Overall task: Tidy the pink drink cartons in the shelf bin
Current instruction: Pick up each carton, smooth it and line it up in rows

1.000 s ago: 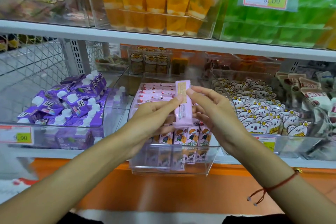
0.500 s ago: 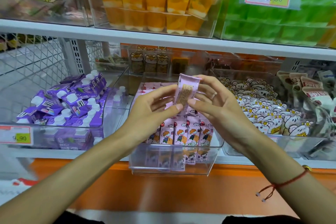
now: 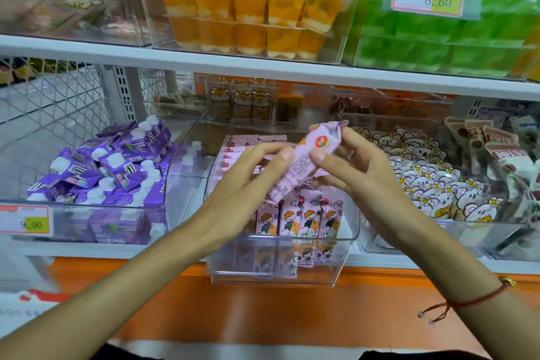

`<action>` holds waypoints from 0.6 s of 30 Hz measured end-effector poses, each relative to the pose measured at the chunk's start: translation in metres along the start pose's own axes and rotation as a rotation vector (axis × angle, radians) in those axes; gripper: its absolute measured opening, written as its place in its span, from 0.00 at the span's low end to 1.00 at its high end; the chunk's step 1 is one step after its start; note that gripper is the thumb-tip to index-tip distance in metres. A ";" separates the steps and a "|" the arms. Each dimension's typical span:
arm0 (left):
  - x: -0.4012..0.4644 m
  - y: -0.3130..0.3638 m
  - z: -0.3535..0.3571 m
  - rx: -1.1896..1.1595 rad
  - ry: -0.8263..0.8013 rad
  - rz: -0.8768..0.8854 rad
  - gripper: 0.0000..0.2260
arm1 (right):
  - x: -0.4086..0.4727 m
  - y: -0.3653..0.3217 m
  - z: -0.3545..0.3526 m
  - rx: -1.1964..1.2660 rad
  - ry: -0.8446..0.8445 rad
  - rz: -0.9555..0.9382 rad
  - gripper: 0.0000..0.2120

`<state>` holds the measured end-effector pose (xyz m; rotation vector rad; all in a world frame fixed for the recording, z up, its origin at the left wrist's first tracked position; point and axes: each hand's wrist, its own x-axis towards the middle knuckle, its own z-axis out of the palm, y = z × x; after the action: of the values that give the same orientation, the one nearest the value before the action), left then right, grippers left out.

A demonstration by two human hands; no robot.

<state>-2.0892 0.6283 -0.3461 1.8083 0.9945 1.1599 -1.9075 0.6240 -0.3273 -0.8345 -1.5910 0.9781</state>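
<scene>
A pink drink carton (image 3: 304, 161) is held tilted above the clear shelf bin (image 3: 344, 231), its top end pointing up and right. My left hand (image 3: 248, 181) pinches its lower left side with thumb and fingers. My right hand (image 3: 353, 166) pinches its upper part near a round orange logo. In the bin, a row of pink cartons (image 3: 304, 219) with a cartoon child stands upright at the front. More pink cartons (image 3: 242, 146) lie flat at the back left.
A bin of purple capped cartons (image 3: 111, 172) stands to the left, a bin of bear-print pouches (image 3: 432, 184) to the right. Bins of orange jelly cups (image 3: 263, 17) and green packs (image 3: 455, 38) sit on the shelf above. An orange panel (image 3: 263, 310) runs below.
Both hands have turned the pink carton from upright to a slant, its top swinging up and right, and a different printed face now shows. The cartons in the bin have not moved.
</scene>
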 end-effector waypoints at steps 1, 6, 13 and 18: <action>0.001 0.001 -0.002 -0.035 -0.056 -0.064 0.17 | 0.000 -0.001 -0.002 0.015 -0.022 -0.003 0.16; 0.003 0.001 -0.008 -0.088 -0.102 -0.098 0.18 | 0.001 -0.004 -0.007 -0.041 -0.057 -0.029 0.21; -0.002 -0.011 -0.009 0.180 0.217 0.122 0.20 | 0.013 0.002 -0.004 -0.094 0.082 -0.089 0.16; -0.008 -0.033 -0.030 0.353 0.473 0.094 0.20 | 0.050 0.017 -0.021 -0.468 0.388 -0.080 0.13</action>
<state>-2.1260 0.6403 -0.3692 1.9042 1.4733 1.5967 -1.8969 0.6794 -0.3200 -1.1877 -1.5117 0.3513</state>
